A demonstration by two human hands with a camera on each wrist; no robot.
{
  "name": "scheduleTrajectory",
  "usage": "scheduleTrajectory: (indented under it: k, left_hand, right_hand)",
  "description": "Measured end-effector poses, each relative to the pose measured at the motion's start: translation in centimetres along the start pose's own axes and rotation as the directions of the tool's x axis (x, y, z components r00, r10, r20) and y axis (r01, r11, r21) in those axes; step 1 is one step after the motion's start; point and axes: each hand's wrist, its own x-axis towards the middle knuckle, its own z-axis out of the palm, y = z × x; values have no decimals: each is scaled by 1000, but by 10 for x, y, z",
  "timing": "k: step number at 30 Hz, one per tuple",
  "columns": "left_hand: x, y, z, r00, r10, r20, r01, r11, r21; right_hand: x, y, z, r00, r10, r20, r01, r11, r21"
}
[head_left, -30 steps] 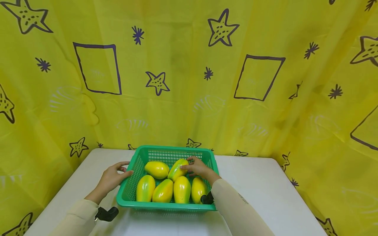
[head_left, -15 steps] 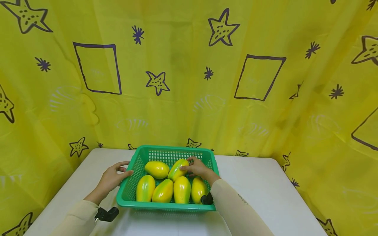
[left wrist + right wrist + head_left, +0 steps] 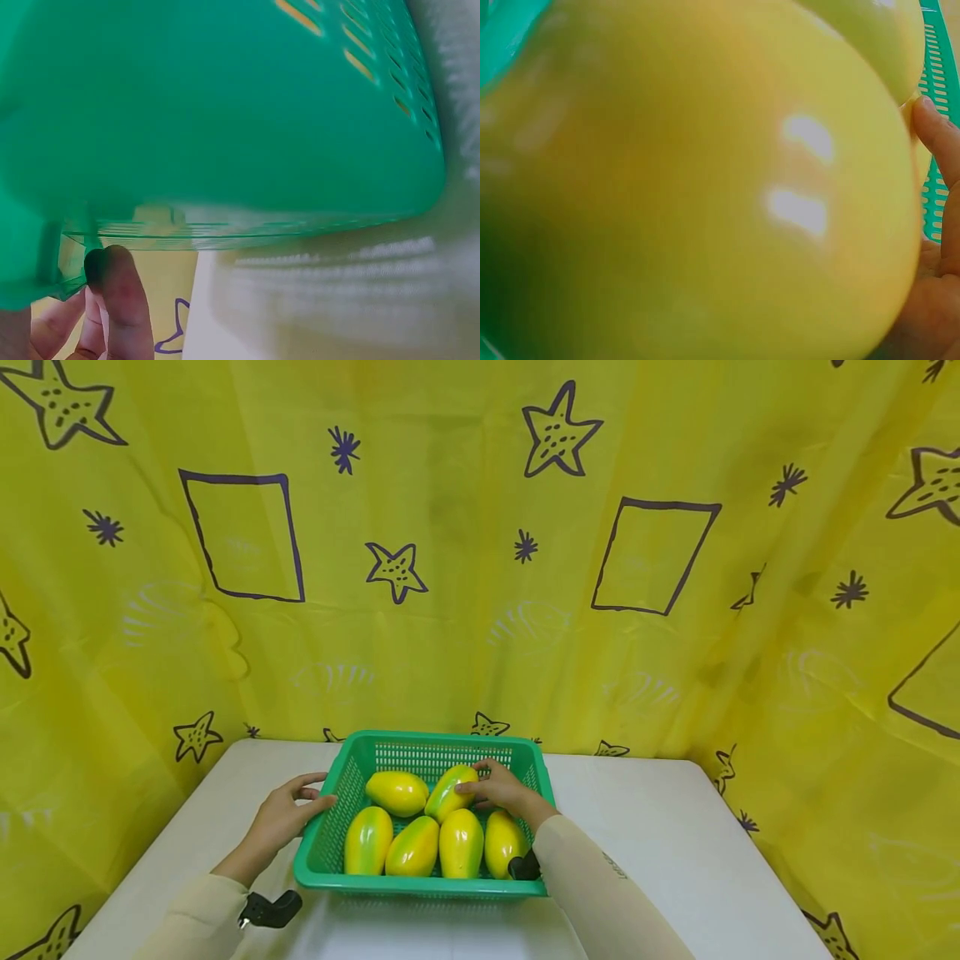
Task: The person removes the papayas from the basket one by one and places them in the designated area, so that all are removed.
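Observation:
A green perforated plastic basket [image 3: 423,883] holds several glossy yellow-and-green fruits, oval like papayas or mangoes. My left hand [image 3: 281,814] grips the basket's left rim, thumb over the edge and fingers beneath; in the left wrist view the fingers [image 3: 124,300] bend at the green rim. Inside the basket at the back right, my right hand [image 3: 501,787] holds one tilted fruit [image 3: 448,795] by its right side, between thumb and fingers. Another fruit [image 3: 397,793] lies left of it. In the right wrist view a nearer fruit [image 3: 705,195] fills most of the picture, and the thumb [image 3: 935,135] shows at right.
The basket stands on a white table [image 3: 622,835]. A yellow curtain [image 3: 450,643] with dark star and square drawings surrounds the table at the back and sides. Black wrist mounts [image 3: 270,910] are worn on both forearms; the right one hangs over the basket's front right corner.
The head view has shifted very slightly. Both hands keep their places on the basket rim and the fruit, and no fruit has visibly moved.

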Motion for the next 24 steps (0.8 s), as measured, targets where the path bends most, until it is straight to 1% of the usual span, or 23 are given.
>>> scheduleTrajectory:
  k: [6,12,19,24]
  left_hand:
    - [0,-1,1,1000,-18,-2,18,999,-37]
    - [0,-1,2,999,-42,5,42,996,-80]
    - [-1,-2,4,998,-57,3,57,994,-88]
    - [-1,-2,4,998,-56,-1,55,994,-91]
  right_hand:
    - [5,3,-1,1000,15,3,-15,1000,22]
    - [4,2,-1,1000,22,6,-23,999,38]
    - [2,1,-1,1000,25,7,-25,999,38]
    - [3,1,-1,999,31,-6,-31,999,38]
